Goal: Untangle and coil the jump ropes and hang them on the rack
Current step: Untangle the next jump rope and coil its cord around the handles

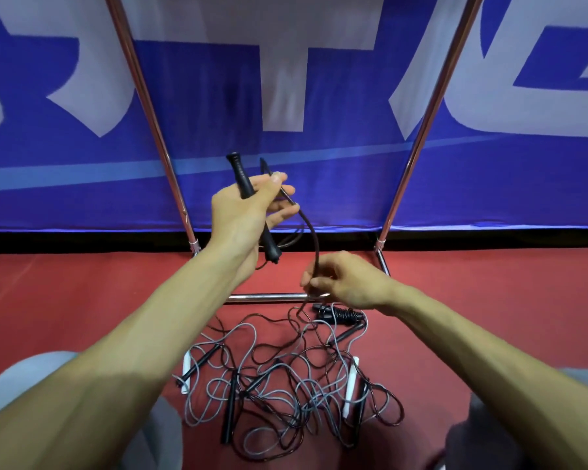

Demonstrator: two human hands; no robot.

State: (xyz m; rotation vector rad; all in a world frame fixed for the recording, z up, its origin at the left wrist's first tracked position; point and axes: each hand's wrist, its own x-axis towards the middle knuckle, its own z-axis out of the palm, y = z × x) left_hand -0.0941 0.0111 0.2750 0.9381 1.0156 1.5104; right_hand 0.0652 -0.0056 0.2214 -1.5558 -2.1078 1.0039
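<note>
Jump ropes (286,385), black and grey, tangled in a heap on red floor (82,283), just before the rack (150,106) bottom bar. Left hand (245,212) raised, fingers curled round two black handles (240,174). Right hand (347,283) lower, fingertips pinching the black cord (314,239) arcing down from them.

Red floor (82,283), blue-and-white banner (336,184) behind

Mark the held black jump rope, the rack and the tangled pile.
black jump rope (238,173), head view, raised handle.
rack (424,130), head view, right upright pole.
tangled pile (286,385), head view, middle cords.
</note>
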